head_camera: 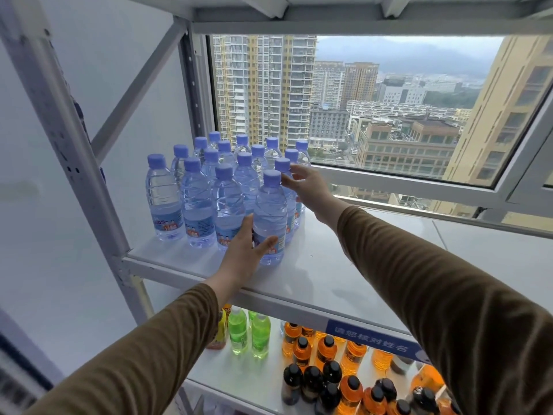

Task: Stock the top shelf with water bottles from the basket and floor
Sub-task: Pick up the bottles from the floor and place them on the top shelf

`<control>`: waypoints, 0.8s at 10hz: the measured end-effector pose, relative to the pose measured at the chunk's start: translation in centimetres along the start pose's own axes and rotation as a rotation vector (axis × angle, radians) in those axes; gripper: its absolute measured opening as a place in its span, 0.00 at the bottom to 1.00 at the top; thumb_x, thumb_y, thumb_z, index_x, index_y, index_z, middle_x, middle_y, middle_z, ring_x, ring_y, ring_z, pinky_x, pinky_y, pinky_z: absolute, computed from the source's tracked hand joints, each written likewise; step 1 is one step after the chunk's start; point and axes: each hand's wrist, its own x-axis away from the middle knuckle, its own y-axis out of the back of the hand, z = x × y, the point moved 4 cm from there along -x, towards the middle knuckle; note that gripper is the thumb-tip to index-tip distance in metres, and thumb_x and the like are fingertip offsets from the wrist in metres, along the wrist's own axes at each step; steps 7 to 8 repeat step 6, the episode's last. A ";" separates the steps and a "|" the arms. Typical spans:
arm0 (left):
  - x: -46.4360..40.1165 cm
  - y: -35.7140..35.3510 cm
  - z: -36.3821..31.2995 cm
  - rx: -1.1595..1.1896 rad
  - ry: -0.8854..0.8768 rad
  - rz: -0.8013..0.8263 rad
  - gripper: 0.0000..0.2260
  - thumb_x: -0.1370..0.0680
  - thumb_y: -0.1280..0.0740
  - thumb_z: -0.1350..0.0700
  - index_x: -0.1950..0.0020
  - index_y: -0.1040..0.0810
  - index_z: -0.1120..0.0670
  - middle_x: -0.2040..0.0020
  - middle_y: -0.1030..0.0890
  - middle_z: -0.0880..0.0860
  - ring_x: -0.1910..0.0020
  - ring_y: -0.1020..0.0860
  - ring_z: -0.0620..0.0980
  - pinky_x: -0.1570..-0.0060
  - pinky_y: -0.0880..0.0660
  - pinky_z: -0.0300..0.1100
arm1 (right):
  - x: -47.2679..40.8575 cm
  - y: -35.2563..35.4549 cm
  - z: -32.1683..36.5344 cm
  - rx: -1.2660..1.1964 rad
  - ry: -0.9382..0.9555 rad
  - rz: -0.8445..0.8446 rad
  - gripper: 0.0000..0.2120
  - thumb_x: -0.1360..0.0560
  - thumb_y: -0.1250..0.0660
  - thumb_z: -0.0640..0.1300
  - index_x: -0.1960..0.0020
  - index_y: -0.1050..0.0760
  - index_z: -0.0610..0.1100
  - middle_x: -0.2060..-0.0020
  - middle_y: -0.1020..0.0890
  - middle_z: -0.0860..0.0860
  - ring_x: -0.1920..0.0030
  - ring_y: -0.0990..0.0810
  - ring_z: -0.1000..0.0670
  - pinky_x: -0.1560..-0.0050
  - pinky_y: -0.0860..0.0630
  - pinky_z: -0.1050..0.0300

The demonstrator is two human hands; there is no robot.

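Observation:
Several clear water bottles with purple caps point(191, 187) stand in rows on the left part of the white top shelf point(329, 265). The front-right water bottle point(270, 211) stands upright on the shelf, and my left hand point(244, 256) grips its lower part, thumb on the right side and fingers on the left. My right hand point(308, 187) reaches in from the right, and its spread fingertips touch the neck of the bottle behind point(283, 166). No basket or floor is in view.
The shelf's right half point(449, 253) carries nothing, with a window frame point(419, 181) just behind it. Grey uprights and a diagonal brace point(89, 187) border the left side. The shelf below holds green bottles point(248, 333) and several orange and dark drinks point(329, 369).

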 end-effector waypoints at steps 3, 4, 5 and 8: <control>0.0 0.1 1.0 -0.056 0.061 0.017 0.26 0.23 0.29 0.47 0.28 0.33 0.49 0.32 0.23 0.49 0.34 0.24 0.50 0.33 0.28 0.52 | 2.2 1.4 -1.2 0.026 -0.014 -0.038 0.25 0.23 0.27 0.49 0.29 0.26 0.45 0.42 0.21 0.44 0.44 0.21 0.46 0.46 0.24 0.53; 0.4 0.5 1.0 -0.084 0.096 0.045 0.27 0.23 0.29 0.45 0.27 0.32 0.48 0.34 0.22 0.48 0.35 0.23 0.50 0.33 0.28 0.55 | 4.3 2.3 -1.1 0.107 -0.047 -0.053 0.24 0.24 0.27 0.50 0.31 0.25 0.46 0.41 0.20 0.44 0.44 0.20 0.44 0.47 0.23 0.51; 0.9 1.1 1.1 -0.077 0.098 0.075 0.32 0.24 0.29 0.43 0.24 0.35 0.50 0.29 0.24 0.51 0.30 0.26 0.52 0.30 0.29 0.55 | 6.6 3.0 -1.4 0.238 -0.048 -0.088 0.23 0.24 0.26 0.52 0.33 0.24 0.45 0.42 0.19 0.44 0.43 0.19 0.43 0.39 0.22 0.44; 1.8 2.4 0.5 -0.139 0.090 0.115 0.33 0.23 0.30 0.42 0.22 0.35 0.53 0.25 0.28 0.54 0.28 0.28 0.53 0.30 0.30 0.51 | 9.9 3.2 -0.6 0.432 -0.042 -0.080 0.23 0.24 0.27 0.50 0.32 0.25 0.44 0.41 0.20 0.47 0.45 0.22 0.46 0.37 0.25 0.46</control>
